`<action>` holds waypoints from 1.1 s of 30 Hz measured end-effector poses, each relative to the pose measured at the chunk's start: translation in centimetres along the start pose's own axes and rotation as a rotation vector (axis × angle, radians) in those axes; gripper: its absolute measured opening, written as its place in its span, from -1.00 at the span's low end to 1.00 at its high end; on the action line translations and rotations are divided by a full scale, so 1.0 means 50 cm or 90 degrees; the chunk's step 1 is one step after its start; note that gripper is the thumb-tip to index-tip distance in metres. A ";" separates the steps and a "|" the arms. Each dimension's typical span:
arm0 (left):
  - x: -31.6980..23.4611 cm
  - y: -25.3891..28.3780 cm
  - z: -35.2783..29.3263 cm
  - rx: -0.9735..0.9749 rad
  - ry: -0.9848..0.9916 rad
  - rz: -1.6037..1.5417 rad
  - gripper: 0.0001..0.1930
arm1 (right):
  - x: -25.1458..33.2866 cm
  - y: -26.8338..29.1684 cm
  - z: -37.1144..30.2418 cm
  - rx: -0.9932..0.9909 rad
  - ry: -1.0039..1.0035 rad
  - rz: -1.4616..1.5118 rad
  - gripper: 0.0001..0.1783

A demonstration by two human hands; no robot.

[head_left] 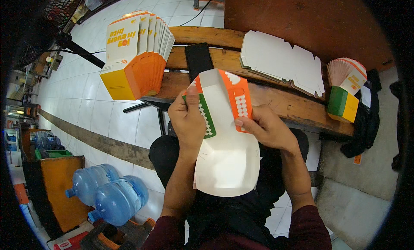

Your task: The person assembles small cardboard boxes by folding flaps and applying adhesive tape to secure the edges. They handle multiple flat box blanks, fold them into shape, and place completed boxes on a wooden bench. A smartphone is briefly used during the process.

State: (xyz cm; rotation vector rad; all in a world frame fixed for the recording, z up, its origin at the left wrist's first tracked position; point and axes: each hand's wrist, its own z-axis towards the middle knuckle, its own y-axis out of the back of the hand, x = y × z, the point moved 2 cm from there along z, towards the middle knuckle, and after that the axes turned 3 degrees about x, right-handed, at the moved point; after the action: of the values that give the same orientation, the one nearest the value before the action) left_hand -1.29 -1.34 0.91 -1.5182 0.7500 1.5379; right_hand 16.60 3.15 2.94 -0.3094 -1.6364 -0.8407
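A partly folded paper food box (228, 163), white inside with green and orange printed side flaps, is held over my lap. My left hand (187, 116) grips its green flap, thumb pressed on the inner face near the top. On the other side my right hand (269, 127) pinches the orange flap between thumb and fingers. The two flaps stand apart, and the rounded white end of the box points toward me. Beyond it, on a wooden bench (276, 99), lies a stack of flat white carton blanks (280, 58).
Nested orange, yellow and white boxes (133, 60) stand at the bench's left end. A smaller nested stack (347, 88) with green and yellow sits at the right end. A black phone (199, 60) lies between. Blue water bottles (118, 198) rest on the floor at left.
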 end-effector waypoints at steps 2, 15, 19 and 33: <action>0.007 0.007 0.004 0.009 0.012 -0.007 -0.60 | -0.002 0.003 -0.001 0.040 0.017 -0.058 -0.61; 0.006 -0.020 0.009 0.147 0.112 0.080 -0.59 | -0.025 0.014 -0.003 -0.291 0.056 -0.028 -0.54; 0.034 -0.033 -0.008 0.283 0.100 0.044 -0.64 | -0.026 0.029 -0.004 -0.387 0.131 0.051 -0.57; 0.027 -0.026 0.014 -0.088 -0.005 -0.012 -0.73 | -0.072 -0.052 -0.021 0.025 0.018 0.526 -0.11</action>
State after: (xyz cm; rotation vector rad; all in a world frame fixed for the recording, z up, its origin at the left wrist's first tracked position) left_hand -0.40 0.09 -0.20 -1.6142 0.6355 1.6083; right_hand 16.68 1.48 -1.32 -0.8644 -1.3144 -0.1804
